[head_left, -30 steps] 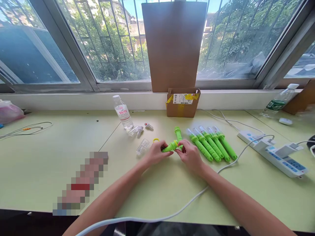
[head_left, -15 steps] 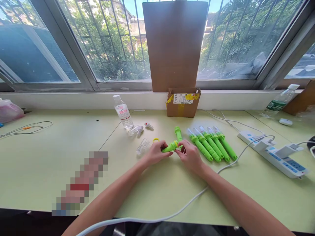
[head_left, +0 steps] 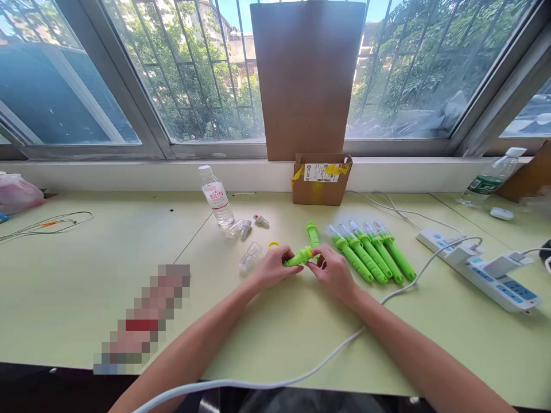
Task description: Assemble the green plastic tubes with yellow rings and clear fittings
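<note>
My left hand (head_left: 278, 265) is closed around a green plastic tube (head_left: 297, 259), shaped like a small torch handle and lying nearly level. At the tube's right end sits a yellow ring (head_left: 308, 252), pinched by the fingertips of my right hand (head_left: 333, 269). Just behind, a second green tube (head_left: 312, 232) lies on the table, partly hidden by my right hand. Another yellow ring (head_left: 274, 245) rests beyond my left hand. Clear plastic caps (head_left: 251, 256) lie to its left, and a small clear piece with a red tip (head_left: 260, 220) is farther back.
Several green tubes with clear tops (head_left: 370, 252) lie in a row at right. Beyond them is a white power strip (head_left: 477, 269) with cables. A water bottle (head_left: 216, 196) and a cardboard box (head_left: 321, 180) stand at the back. A white cable (head_left: 318, 370) crosses the front.
Both hands keep the same grip on the green tube and its yellow ring. The whole view has shifted very slightly; nothing on the table has visibly moved.
</note>
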Action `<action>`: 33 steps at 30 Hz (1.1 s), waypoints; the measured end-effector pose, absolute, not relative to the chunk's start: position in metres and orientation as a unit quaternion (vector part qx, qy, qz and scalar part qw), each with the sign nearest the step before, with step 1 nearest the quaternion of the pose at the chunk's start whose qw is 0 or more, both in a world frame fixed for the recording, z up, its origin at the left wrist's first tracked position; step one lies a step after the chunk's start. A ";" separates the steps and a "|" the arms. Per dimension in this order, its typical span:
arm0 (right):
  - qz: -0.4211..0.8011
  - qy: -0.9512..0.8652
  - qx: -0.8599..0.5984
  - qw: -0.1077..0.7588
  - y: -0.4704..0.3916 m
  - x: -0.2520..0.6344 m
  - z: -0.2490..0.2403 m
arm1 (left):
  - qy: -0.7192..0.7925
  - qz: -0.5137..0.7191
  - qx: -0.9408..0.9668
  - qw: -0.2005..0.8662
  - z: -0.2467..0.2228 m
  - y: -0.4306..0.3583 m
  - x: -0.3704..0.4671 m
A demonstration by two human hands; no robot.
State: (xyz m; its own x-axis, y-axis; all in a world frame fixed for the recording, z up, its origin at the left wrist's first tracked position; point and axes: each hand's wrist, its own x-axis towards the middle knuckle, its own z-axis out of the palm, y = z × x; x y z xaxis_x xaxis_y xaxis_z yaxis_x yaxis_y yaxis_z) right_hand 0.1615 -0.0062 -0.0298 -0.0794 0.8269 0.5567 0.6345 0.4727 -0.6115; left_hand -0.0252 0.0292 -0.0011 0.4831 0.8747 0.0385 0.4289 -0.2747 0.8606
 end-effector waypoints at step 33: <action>0.102 -0.729 -0.497 0.459 -0.006 0.162 -0.029 | 0.437 0.256 0.736 0.448 0.000 0.028 -0.025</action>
State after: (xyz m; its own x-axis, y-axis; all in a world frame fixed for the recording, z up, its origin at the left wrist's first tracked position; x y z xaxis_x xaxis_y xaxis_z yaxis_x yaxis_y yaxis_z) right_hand 0.1624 -0.0056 -0.0294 -0.0831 0.8188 0.5680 0.6310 0.4844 -0.6060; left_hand -0.0253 0.0284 0.0000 0.4864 0.8736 -0.0151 0.4150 -0.2157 0.8839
